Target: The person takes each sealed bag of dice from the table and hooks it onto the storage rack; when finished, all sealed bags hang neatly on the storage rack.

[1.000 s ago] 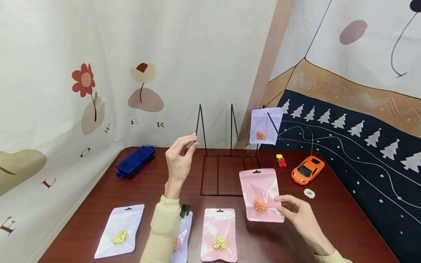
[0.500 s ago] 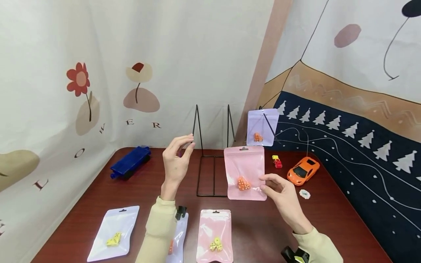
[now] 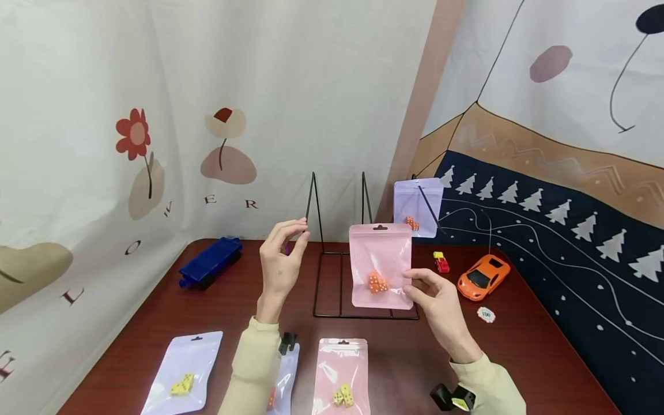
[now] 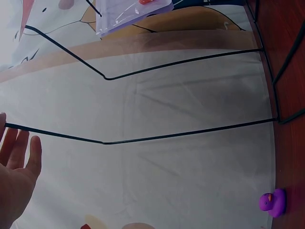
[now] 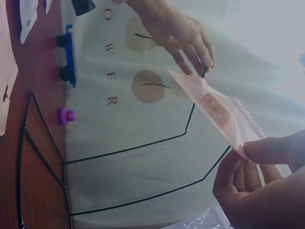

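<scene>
My right hand [image 3: 438, 308] pinches the right edge of a pink zip bag [image 3: 365, 251] with orange dice [image 3: 377, 282] inside. The bag is upright, in front of the black wire rack's [image 3: 319, 282] middle prong, and hides part of it. With fingertips and thumb, my left hand [image 3: 280, 265] holds the front end of the rack's left prong [image 4: 57, 135]. On the right prong hangs a purple zip bag [image 3: 404, 196], also with orange dice. In the right wrist view, the pink bag [image 5: 193, 90] appears nearly edge-on between finger and thumb.
Along the table's front lie a pale bag with yellow dice [image 3: 181, 385], a partly hidden pale bag [image 3: 286, 374] and a pink bag [image 3: 341, 363]. A blue toy [image 3: 211, 261] stands left, a purple duck [image 4: 273, 202] behind the rack, an orange toy car [image 3: 483, 278] right.
My right hand has raised the pink bag and carried it left, from beside the rack to in front of its middle prong. My left hand stays at the left prong's end.
</scene>
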Action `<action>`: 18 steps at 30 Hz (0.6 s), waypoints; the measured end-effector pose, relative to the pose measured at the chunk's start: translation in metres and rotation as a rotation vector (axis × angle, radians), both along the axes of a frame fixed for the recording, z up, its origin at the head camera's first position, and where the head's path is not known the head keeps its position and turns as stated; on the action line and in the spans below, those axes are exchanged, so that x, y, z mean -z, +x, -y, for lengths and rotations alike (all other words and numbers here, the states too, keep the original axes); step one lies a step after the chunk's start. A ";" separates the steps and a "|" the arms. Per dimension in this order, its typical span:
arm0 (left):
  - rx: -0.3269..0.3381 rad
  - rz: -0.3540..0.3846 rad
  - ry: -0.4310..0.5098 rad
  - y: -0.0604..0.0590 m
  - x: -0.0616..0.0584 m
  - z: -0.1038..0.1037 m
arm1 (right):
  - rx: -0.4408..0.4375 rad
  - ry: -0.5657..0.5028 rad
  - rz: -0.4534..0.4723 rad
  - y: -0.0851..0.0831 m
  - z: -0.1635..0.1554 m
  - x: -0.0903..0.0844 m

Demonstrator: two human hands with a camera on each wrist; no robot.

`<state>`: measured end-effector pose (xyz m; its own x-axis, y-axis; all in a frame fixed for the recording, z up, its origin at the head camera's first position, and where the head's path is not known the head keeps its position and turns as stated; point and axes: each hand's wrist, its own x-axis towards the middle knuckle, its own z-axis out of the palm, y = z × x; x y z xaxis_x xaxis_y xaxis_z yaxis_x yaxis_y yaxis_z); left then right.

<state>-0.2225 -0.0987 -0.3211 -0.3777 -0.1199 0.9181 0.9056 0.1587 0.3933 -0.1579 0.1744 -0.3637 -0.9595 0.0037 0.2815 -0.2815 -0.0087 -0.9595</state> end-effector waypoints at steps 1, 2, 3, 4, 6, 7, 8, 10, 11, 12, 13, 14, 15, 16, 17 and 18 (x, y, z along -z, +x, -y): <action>-0.001 -0.001 -0.001 0.000 0.000 0.000 | -0.005 -0.003 -0.001 -0.001 0.001 0.000; -0.002 -0.002 -0.003 0.000 0.001 0.000 | -0.009 -0.006 -0.002 -0.002 0.002 -0.001; -0.004 -0.003 -0.006 0.000 0.001 0.000 | -0.010 -0.005 -0.001 -0.002 0.003 -0.001; -0.007 -0.004 -0.010 0.000 0.000 0.000 | -0.011 -0.006 0.001 -0.003 0.004 -0.001; -0.014 -0.009 -0.020 0.000 0.000 0.000 | -0.007 -0.007 0.008 -0.004 0.006 -0.002; -0.020 -0.012 -0.023 0.000 0.000 0.000 | -0.006 -0.009 0.013 -0.005 0.007 -0.002; -0.023 -0.013 -0.027 0.000 -0.001 0.000 | -0.002 -0.007 0.017 -0.006 0.008 -0.002; -0.032 -0.018 -0.032 0.000 -0.001 -0.001 | 0.002 -0.004 0.026 -0.007 0.009 -0.003; -0.035 -0.019 -0.033 0.000 -0.001 -0.001 | 0.004 -0.001 0.032 -0.007 0.010 -0.003; -0.036 -0.020 -0.033 0.000 -0.001 -0.001 | 0.003 0.000 0.036 -0.008 0.010 -0.003; -0.038 -0.020 -0.034 0.000 -0.001 -0.001 | 0.004 0.000 0.041 -0.008 0.010 -0.003; -0.038 -0.021 -0.035 0.000 -0.001 -0.001 | 0.004 0.001 0.045 -0.009 0.011 -0.003; -0.039 -0.021 -0.035 0.000 -0.001 0.000 | 0.004 -0.001 0.048 -0.009 0.011 -0.002; -0.038 -0.020 -0.036 0.000 -0.001 0.000 | 0.006 -0.002 0.052 -0.010 0.011 -0.002; -0.041 -0.020 -0.037 0.000 -0.001 0.000 | 0.007 -0.002 0.054 -0.011 0.012 -0.002; -0.041 -0.020 -0.038 0.000 -0.001 0.000 | 0.008 -0.004 0.055 -0.012 0.012 -0.002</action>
<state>-0.2222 -0.0992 -0.3200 -0.3551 -0.0999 0.9295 0.9054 0.2107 0.3686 -0.1701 0.1623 -0.3620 -0.9736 0.0127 0.2281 -0.2282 -0.0105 -0.9736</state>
